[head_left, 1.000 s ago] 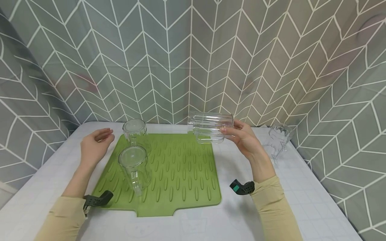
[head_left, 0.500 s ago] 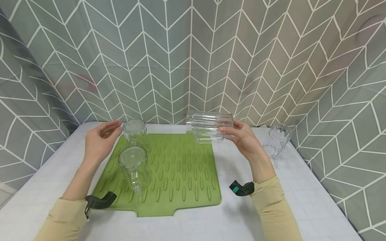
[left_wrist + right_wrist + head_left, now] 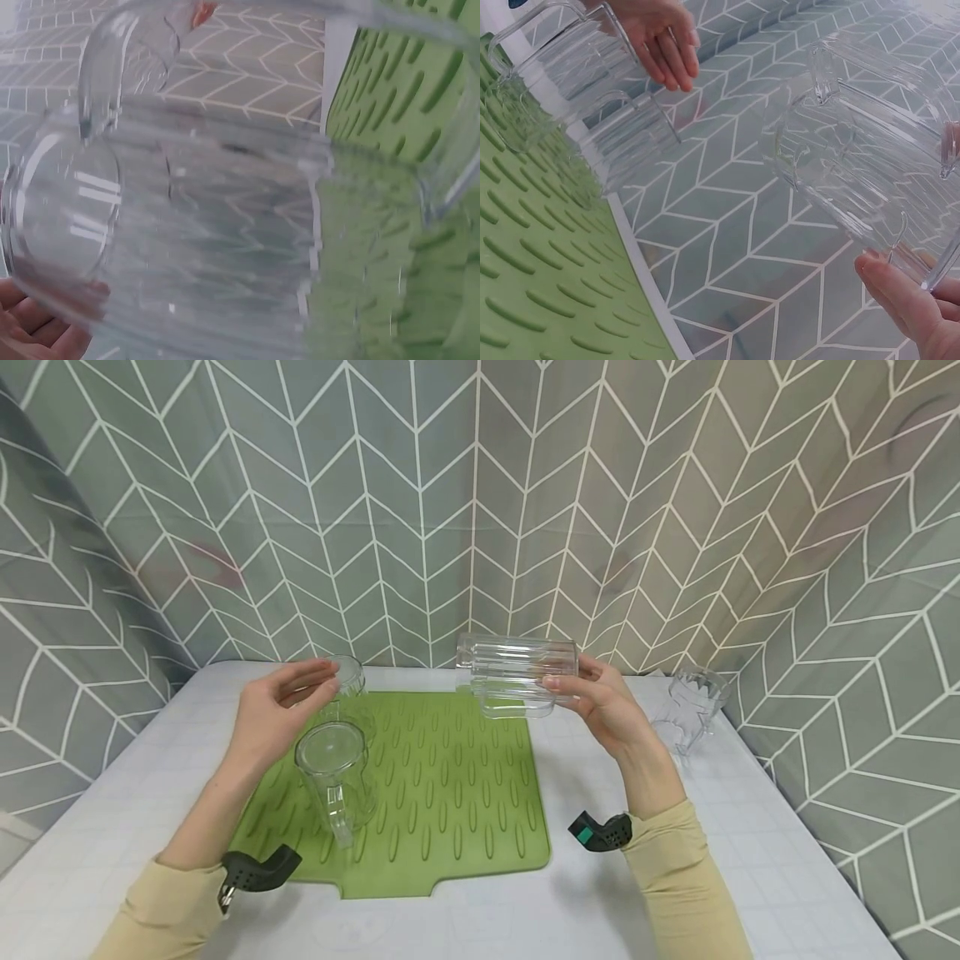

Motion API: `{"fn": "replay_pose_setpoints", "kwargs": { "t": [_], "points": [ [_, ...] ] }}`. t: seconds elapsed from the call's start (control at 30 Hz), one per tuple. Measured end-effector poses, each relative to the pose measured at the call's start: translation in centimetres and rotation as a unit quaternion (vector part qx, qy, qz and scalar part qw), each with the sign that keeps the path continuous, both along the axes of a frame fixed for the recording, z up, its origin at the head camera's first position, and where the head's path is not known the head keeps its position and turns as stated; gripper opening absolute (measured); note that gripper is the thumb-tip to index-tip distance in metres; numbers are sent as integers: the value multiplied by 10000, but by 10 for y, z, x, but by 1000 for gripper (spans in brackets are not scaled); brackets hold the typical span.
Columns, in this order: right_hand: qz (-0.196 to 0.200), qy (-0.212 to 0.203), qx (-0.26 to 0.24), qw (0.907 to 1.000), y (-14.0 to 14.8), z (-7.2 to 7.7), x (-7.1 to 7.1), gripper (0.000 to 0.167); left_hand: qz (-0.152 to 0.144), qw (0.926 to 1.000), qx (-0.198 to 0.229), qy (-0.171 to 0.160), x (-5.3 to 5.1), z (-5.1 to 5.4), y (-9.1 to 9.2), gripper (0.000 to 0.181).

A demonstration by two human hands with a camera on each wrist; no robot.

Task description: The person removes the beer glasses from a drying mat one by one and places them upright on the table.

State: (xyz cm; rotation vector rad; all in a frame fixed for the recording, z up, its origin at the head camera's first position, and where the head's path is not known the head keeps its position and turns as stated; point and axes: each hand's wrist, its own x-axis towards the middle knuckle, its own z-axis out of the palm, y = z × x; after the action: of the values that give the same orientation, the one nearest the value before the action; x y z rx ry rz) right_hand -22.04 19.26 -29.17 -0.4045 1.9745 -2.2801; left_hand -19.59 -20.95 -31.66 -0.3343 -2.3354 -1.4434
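Observation:
My right hand point(image 3: 611, 702) grips a clear handled mug point(image 3: 513, 664) at its right end. The mug is held sideways in the air above the back right of the green mat, its handle on the lower side. My left hand point(image 3: 281, 714) hovers near two clear mugs on the mat's left side, its fingers loosely bent and holding nothing. It partly covers the back mug point(image 3: 351, 681) in the head view. The front mug point(image 3: 333, 777) stands with its handle towards me; in the left wrist view this nearby glass point(image 3: 217, 225) fills most of the picture.
Under the mugs lies a ridged green mat point(image 3: 442, 810) on a white-covered table point(image 3: 757, 852). More clear glassware point(image 3: 690, 710) sits at the table's back right. A patterned grey curtain point(image 3: 450, 527) encloses the back and both sides.
My left hand has moved right, from beside the mat to the back mug. The mug in my right hand has shifted slightly left.

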Motion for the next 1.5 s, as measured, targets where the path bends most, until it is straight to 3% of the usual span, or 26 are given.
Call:
{"fn": "replay_pose_setpoints", "kwargs": {
  "t": [0.17, 0.4, 0.73, 1.13, 1.5],
  "points": [
    [54, 123, -38, 9999, -4, 2, 4, 50, -207, 9997, -106, 5, 6, 5, 9, 44],
    [161, 278, 2, 9995, -10, 5, 10, 41, -247, 9995, -190, -5, 15, 11, 21, 42],
    [273, 345, 82, 9990, -19, 11, 21, 54, -562, 9984, -96, 54, 26, 18, 36, 44],
    [368, 394, 74, 9985, -30, 12, 30, 53, -920, 9950, -230, -307, 33, 16, 48, 54],
    [516, 427, 272, 9974, -36, 13, 35, 60, -992, 9924, -547, -475, 40, 16, 57, 57]
  ]
}}
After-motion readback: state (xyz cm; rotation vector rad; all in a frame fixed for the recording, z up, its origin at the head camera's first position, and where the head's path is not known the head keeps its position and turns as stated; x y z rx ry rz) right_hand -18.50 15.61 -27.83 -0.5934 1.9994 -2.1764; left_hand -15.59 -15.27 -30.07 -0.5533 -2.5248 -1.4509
